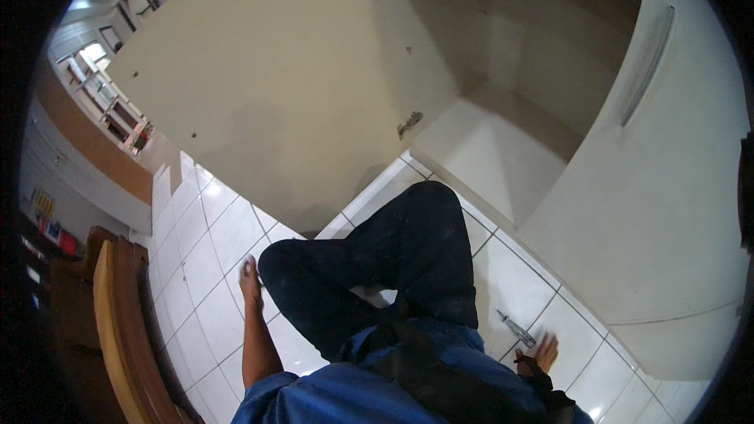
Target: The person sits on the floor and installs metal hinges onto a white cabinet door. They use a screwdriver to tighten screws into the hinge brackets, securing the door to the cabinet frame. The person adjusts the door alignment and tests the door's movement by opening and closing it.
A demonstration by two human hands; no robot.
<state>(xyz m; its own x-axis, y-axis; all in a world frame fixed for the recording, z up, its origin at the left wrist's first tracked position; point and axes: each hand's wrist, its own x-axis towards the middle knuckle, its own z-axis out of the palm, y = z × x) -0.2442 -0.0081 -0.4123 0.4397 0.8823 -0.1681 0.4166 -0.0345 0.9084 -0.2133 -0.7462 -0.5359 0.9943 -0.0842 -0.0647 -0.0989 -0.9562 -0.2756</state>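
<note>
On the white tiled floor lies a slim tool (517,328) with a thin pointed tip and a greyish handle, which looks like a screwdriver. My right hand (542,353) is right beside its handle end, low over the tiles, with the fingers apart and nothing seen in them. A dark band circles that wrist. To the left, my left hand (250,279) is next to my bent knee, seen edge-on, its fingers stretched forward and holding nothing visible. Ahead of me a cream cabinet door (275,71) stands swung out, with a metal hinge (409,124) near its lower corner.
Behind the door, the cabinet's bottom panel (495,137) shows bare. A curved white door (660,212) with a long handle (650,67) stands at the right. Wooden furniture (122,322) is at the left edge. My crossed legs take up the middle of the floor.
</note>
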